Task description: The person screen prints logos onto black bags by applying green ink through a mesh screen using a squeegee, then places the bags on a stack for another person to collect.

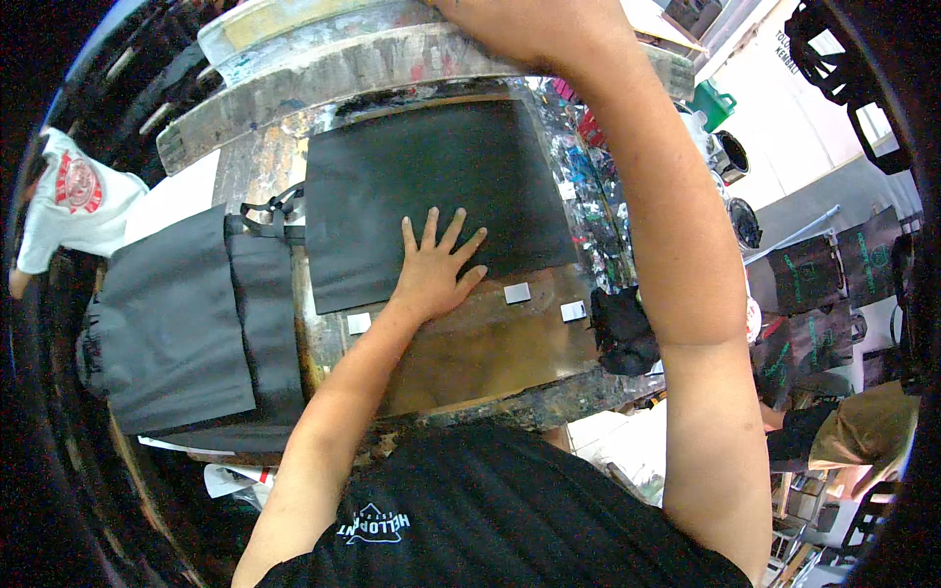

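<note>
A: Surface?
B: Worn, paint-stained tabletop (461, 367). Black sheet (421, 167) lay flat at its middle; I had my left hand (436, 269) palm-down on the near part, fingers apart. Green jug (714, 106) stood off right.
A: Clearance?
B: Black stack (176, 323) sat just left of the sheet, stained frame (323, 80) beyond its far edge. Small white squares (517, 292) dotted the near strip.
A: Hidden?
B: Right hand (534, 29) was cut off up top; couldn't tell its grip.
</note>
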A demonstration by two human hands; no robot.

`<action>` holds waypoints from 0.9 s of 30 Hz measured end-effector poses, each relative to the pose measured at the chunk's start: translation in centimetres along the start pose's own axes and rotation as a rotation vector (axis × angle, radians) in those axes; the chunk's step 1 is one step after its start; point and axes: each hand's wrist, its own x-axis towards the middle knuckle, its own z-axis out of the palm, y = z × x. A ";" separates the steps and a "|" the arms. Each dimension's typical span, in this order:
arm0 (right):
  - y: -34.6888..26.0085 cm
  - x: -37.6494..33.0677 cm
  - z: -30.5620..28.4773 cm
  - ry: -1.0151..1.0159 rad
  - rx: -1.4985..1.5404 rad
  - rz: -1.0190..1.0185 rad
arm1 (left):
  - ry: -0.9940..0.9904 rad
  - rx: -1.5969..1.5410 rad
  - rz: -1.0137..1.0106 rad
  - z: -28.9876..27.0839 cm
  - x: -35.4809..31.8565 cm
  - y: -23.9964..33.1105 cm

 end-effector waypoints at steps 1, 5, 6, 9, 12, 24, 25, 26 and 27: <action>0.0 0.0 -0.1 -0.003 0.011 0.008 | 0.000 -0.004 0.003 -0.1 -0.2 0.5; 0.1 0.8 1.7 0.101 -0.024 0.010 | -0.007 -0.013 -0.012 -0.4 -0.7 1.4; 0.1 0.7 1.6 0.092 -0.019 0.000 | -0.001 -0.012 -0.007 -0.3 -0.9 1.4; -0.4 -0.2 0.1 0.034 -0.018 0.003 | 0.002 -0.024 -0.015 -0.1 -1.1 1.8; 0.3 -0.7 0.2 0.101 -0.036 0.041 | -0.007 -0.001 -0.013 0.0 -0.9 2.4; -0.7 -5.5 4.8 0.285 -0.040 0.022 | 0.829 -1.444 -0.407 -18.1 -7.6 -9.3; -1.1 -6.9 6.0 0.399 -0.051 -0.003 | 0.799 -1.331 -0.305 -19.2 -8.3 -9.5; -1.6 -8.3 6.4 0.379 -0.017 -0.056 | 0.658 -1.260 -0.409 -19.2 -10.0 -10.0; -1.8 -9.3 7.2 0.384 0.018 -0.133 | 0.522 -1.180 -0.508 -19.3 -11.7 -10.3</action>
